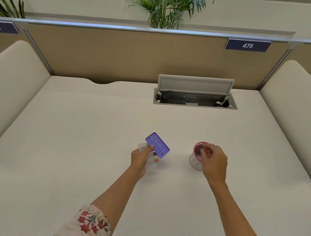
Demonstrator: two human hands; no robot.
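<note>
Floral sleeve (90,222) nearest me, then the white desk (76,130), both arms stretched to its middle. Behind are an open cable hatch (194,98) and a partition sign (247,45) reading "475". The right hand (214,162) curls over the red-rimmed tub (196,159), likely steadying it. I cannot tell whether it pinches the rim, and the marker lettering is unreadable. The left hand (140,158) clamps a clear box (152,163) just left of the tub, thumb against its purple lid (157,145), seemingly prising it.

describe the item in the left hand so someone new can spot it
On the white desk, well in front of the open cable tray, the left hand holds it. It is a flat clear case with a rectangular purple lid; its only neighbour, at the right hand, is a round red-rimmed tub.
</note>
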